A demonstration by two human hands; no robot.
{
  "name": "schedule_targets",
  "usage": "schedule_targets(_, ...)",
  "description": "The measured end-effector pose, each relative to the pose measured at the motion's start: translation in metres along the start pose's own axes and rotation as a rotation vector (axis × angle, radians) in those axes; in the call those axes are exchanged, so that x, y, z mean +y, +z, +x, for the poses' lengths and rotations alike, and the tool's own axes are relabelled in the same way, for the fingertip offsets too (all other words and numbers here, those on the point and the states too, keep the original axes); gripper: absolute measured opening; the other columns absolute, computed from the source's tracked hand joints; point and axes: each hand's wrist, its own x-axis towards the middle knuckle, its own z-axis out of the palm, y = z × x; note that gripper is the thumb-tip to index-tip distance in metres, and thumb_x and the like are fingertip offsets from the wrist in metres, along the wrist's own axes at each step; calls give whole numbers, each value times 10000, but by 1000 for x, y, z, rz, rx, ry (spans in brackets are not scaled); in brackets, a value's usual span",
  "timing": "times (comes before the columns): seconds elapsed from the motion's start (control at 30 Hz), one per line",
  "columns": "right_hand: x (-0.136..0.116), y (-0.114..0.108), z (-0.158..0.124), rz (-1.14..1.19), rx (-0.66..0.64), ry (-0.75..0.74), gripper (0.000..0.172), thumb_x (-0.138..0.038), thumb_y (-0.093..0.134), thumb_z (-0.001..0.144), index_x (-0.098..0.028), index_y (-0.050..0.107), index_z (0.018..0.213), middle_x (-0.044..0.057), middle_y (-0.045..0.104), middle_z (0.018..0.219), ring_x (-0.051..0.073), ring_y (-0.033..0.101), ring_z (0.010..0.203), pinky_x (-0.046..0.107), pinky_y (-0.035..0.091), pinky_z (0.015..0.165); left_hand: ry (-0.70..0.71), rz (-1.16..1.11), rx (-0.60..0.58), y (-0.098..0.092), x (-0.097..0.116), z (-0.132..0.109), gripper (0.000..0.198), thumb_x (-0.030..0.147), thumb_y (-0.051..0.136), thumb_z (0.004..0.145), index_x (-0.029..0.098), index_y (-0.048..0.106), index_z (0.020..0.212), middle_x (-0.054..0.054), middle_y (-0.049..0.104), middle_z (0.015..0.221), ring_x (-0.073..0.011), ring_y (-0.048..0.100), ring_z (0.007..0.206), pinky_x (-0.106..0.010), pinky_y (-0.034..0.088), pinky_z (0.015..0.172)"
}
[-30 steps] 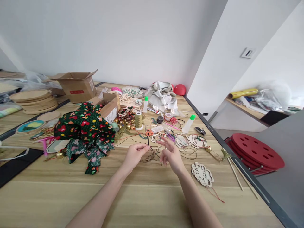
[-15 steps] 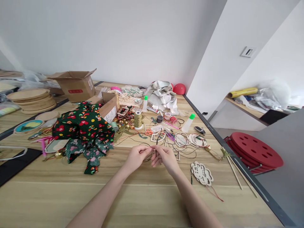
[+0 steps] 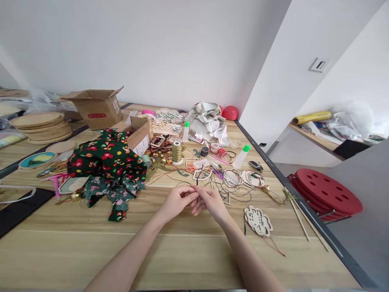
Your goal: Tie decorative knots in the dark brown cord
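My left hand and my right hand meet at the fingertips just above the table, both closed in a pinch. A thin black cord sticks up from between their fingertips; its lower part is hidden by the fingers. Beyond the hands lie a tangle of dark thread, a fan-shaped wooden cutout, orange scissors and a purple tool. Flower-shaped wooden tags with a red string rest to the right of my right hand.
Patterned green cloth lies to the left, near an open cardboard box. Behind the hands stand a gold thread spool and green-capped bottles. Thin sticks lie near the right table edge, with red stools beyond it.
My fingertips have drawn closer together, and my right hand has shifted slightly left. The black cord has moved a little left and leans differently. The dark loops near my left fingers no longer show.
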Motion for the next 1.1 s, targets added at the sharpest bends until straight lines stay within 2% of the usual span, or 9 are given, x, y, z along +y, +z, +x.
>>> schedule_targets(0.07,0,-1,0,13,-29,4,474,-543,627,731,-81,656,830,64,640,556,189,628,433,281,527,409,-64,-108,-14,0,-1,0,259,387,649,738,134,663,685,-32,577,683,-148,520,665,-253,407,606)
schedule_targets(0.17,-1,-2,0,43,-68,-36,449,-539,594,762,-93,633,736,84,652,610,195,647,490,306,544,473,-202,-256,-22,-1,1,-1,279,406,678,707,130,647,690,0,519,607,-105,456,550,-216,334,495)
schedule_targets(0.27,-2,-2,-2,24,-95,-91,377,-481,606,762,-106,637,783,73,662,661,201,663,547,314,550,523,-255,-335,30,-3,5,-2,303,419,689,691,121,649,718,27,456,559,-59,336,466,-194,228,425)
schedule_targets(0.4,1,0,-4,-120,-49,-154,355,-420,615,756,-128,639,957,18,645,631,186,652,515,311,554,521,-253,-334,123,-4,9,-1,307,416,692,683,118,656,750,38,448,555,-37,253,437,-189,171,398)
schedule_targets(0.7,12,4,-3,-295,43,-206,434,-463,506,839,-173,589,1151,-3,622,537,180,607,416,287,521,409,-221,-288,218,0,-1,2,347,448,673,687,125,625,805,37,493,600,-27,252,396,-196,154,377)
schedule_targets(0.83,11,6,-5,-323,63,-193,444,-468,501,838,-195,590,1176,-11,606,501,180,594,377,273,499,373,-160,-221,268,3,-3,2,348,467,643,715,136,616,819,58,463,530,-40,259,381,-205,176,382)
schedule_targets(1.0,12,9,-7,-365,62,-186,430,-433,454,854,-197,601,1183,1,603,492,192,587,367,285,483,356,-127,-171,321,5,-4,1,340,456,651,708,136,629,822,44,512,535,-65,348,419,-209,266,422)
schedule_targets(1.1,14,9,-7,-361,58,-184,423,-394,433,852,-191,604,1181,3,598,488,200,585,362,295,477,347,-117,-158,327,5,-3,1,334,452,649,710,136,625,818,49,496,527,-59,323,410,-207,255,414)
